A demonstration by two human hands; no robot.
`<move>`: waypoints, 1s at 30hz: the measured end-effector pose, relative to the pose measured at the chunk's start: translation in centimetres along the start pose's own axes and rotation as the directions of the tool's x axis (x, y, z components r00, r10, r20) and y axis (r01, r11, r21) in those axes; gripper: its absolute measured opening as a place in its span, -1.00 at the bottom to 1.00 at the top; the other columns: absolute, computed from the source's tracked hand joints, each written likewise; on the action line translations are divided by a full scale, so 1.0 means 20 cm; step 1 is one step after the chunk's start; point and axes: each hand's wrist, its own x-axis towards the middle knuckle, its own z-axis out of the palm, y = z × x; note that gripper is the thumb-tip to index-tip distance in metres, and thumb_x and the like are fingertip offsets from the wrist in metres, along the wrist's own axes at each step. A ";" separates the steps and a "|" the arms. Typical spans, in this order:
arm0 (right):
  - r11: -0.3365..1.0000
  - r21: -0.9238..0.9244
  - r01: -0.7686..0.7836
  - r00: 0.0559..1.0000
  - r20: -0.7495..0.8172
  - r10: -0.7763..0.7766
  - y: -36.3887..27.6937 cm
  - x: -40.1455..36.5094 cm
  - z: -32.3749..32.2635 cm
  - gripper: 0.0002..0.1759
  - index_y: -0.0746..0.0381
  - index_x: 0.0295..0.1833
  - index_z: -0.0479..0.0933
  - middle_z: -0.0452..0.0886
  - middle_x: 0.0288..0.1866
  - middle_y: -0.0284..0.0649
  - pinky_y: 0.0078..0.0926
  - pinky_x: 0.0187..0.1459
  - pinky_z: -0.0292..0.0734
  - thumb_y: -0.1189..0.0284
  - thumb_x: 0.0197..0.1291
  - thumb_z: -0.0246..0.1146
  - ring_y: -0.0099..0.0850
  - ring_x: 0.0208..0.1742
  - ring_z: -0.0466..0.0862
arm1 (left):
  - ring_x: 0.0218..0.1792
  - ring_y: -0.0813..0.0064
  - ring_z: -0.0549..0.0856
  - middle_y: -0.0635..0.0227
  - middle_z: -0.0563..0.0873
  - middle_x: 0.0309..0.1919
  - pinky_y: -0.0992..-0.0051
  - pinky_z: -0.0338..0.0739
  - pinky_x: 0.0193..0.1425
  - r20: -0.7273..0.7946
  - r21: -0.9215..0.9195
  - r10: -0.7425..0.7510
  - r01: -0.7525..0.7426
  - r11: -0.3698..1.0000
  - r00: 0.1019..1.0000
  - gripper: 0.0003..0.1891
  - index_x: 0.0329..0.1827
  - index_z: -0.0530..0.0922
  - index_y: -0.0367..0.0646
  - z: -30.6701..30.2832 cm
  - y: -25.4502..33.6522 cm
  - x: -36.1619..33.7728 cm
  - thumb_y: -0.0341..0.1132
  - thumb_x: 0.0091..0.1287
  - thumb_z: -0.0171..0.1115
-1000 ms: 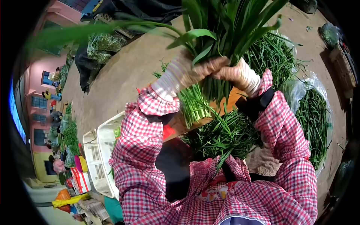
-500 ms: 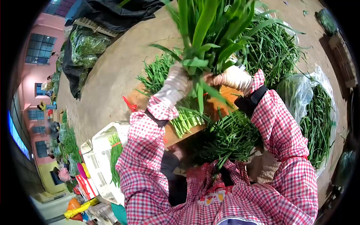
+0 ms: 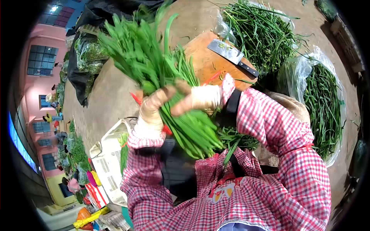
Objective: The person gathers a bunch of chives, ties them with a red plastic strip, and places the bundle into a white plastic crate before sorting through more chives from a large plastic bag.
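A bunch of long green leafy stalks (image 3: 138, 57) is held at a slant, leaf tips toward the upper left, cut ends toward my lap. My left hand (image 3: 154, 106), in a pale wrap, grips the bunch from its left side. From the right, my right hand (image 3: 189, 100) is closed on the same bunch, its fingers somewhat blurred. Behind it, a cleaver (image 3: 227, 52) with a black handle rests on the orange-brown board (image 3: 204, 67), with red ties near its middle. More loose stalks (image 3: 239, 138) lie below the board, near my lap.
Heaped greens in plastic (image 3: 262, 34) lie at the upper right, and a clear bag of greens (image 3: 323, 111) stands at the right. At the left is a white crate (image 3: 108, 169) holding greens. Black sheeting (image 3: 79, 77) covers bagged greens at the upper left.
The bunch in my hands is now a slanted one lower and further left. My hands moved down and left. The cleaver and more of the board have come into sight.
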 end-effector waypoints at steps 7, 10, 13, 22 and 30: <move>0.986 -0.149 -0.073 0.975 -0.221 0.039 0.34 -0.20 -0.13 -0.43 0.26 0.32 0.47 0.67 0.00 -0.25 -0.49 0.06 0.55 0.30 0.22 0.35 -0.51 0.02 0.63 | -0.17 0.34 0.71 0.23 0.70 -0.22 0.06 0.45 0.40 -0.274 0.004 0.191 -0.197 0.980 0.943 -0.53 0.37 0.36 -0.32 -0.38 0.07 -0.62 -0.32 0.45 0.09; 0.988 -0.099 -0.122 0.921 -0.382 0.076 0.40 -0.28 -0.25 -0.29 0.20 0.47 0.29 0.67 -0.24 -0.25 -0.61 -0.24 0.59 0.35 0.24 0.34 -0.54 -0.23 0.71 | -0.18 0.43 0.68 0.39 0.67 -0.25 -0.02 0.32 0.48 -0.392 0.023 0.275 -0.289 0.957 0.878 -0.50 0.46 0.28 -0.16 -0.63 0.10 -0.80 -0.27 0.49 0.09; 0.760 -0.571 -0.310 0.916 -0.394 0.079 0.45 -0.24 -0.28 -0.10 0.07 0.53 0.20 0.71 -0.17 -0.09 -0.36 -0.09 0.61 0.13 0.12 0.44 -0.28 -0.13 0.74 | -0.18 0.47 0.70 0.43 0.71 -0.26 0.07 0.34 0.47 -0.437 -0.130 0.306 -0.395 0.909 0.846 -0.52 0.42 0.34 -0.14 -0.67 0.08 -0.87 -0.25 0.47 0.12; 0.341 -0.802 -0.491 0.871 -0.446 0.205 0.60 0.02 -0.22 -0.15 -0.02 0.42 0.35 0.71 -0.03 -0.03 -0.21 0.06 0.57 -0.05 0.01 0.40 -0.07 0.02 0.70 | -0.17 0.51 0.69 0.43 0.69 -0.27 0.12 0.33 0.48 -0.554 -0.166 0.287 -0.441 0.882 0.782 -0.53 0.41 0.35 -0.16 -0.78 -0.04 -0.92 -0.22 0.49 0.09; 0.453 -0.780 -0.432 0.884 -0.466 0.042 0.69 -0.15 -0.37 -0.60 0.19 0.00 0.66 0.72 -0.16 -0.02 -0.19 -0.04 0.58 0.21 0.08 0.36 -0.06 -0.07 0.70 | -0.20 0.38 0.70 0.23 0.68 -0.30 0.11 0.42 0.41 -0.570 -0.151 0.293 -0.449 0.881 0.768 -0.34 0.57 0.02 -0.17 -0.88 -0.10 -0.89 -0.11 0.53 0.02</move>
